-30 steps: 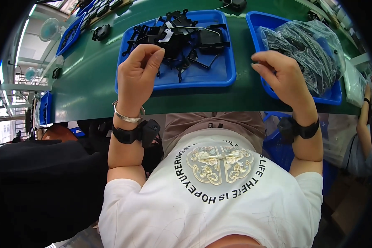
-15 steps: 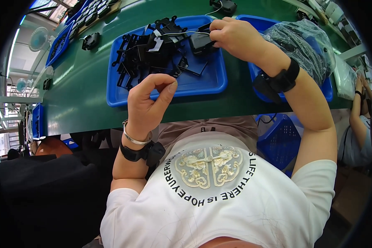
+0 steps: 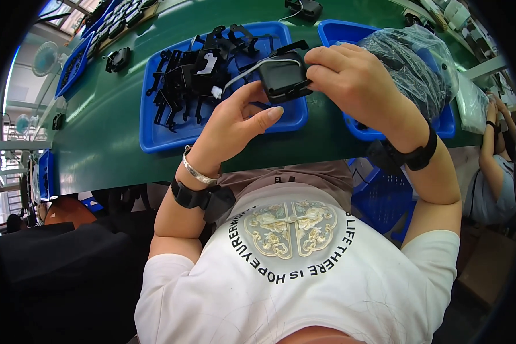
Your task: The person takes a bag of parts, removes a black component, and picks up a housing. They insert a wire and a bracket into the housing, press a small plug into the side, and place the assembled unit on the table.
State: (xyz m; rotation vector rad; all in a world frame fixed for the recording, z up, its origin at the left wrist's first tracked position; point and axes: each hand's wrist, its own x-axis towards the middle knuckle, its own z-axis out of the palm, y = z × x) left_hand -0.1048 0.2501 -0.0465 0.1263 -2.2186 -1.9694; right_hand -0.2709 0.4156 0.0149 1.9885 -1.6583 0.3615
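A small black box-shaped unit [image 3: 282, 80] hangs above the right part of a blue tray. A thin black bracket-like piece tops it, and a pale cable [image 3: 243, 75] runs left from it to a white plug. My right hand [image 3: 350, 77] is closed on the unit's right side, thumb and fingers pinching it. Just below and left of the unit is my left hand [image 3: 235, 123], its thumb apart from its curved fingers and no grip on anything visible. Its fingertips reach the unit's lower left edge; whether they touch, I cannot tell. Several black brackets [image 3: 192, 74] lie heaped in the blue tray [image 3: 223, 140].
Right of the tray, a blue bin [image 3: 341, 31] holds black parts under clear plastic [image 3: 410, 66]. Similar black units stand on the green table [image 3: 106, 114] at far left [image 3: 118, 59] and at the back [image 3: 304, 10]. Another person's arm [image 3: 493, 135] shows at far right.
My right hand has brought the black unit nearer and turned it. My left hand has moved right and up toward it, its thumb and fingers parting from a pinch.
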